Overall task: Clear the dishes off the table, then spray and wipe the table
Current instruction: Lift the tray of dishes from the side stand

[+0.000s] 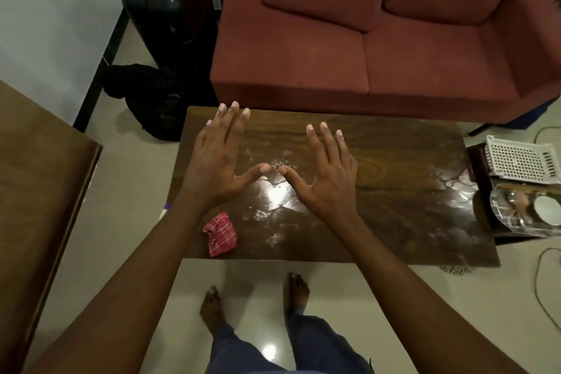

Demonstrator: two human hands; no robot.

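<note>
A low dark wooden table (394,179) stands in front of me, its top glossy with wet streaks and smears. My left hand (218,155) and my right hand (324,170) hover flat over its middle, fingers straight and spread, thumbs almost meeting, holding nothing. A crumpled red checked cloth (221,233) lies near the table's front left edge, just below my left wrist. No dishes stand on the tabletop, and no spray bottle is in view.
A red sofa (379,33) runs behind the table. A small stand (479,161) at the right holds a white perforated basket (519,161) and steel dishes (528,209). Black bags (158,94) sit at the back left, wooden furniture (39,185) at left, cables (543,282) on the floor.
</note>
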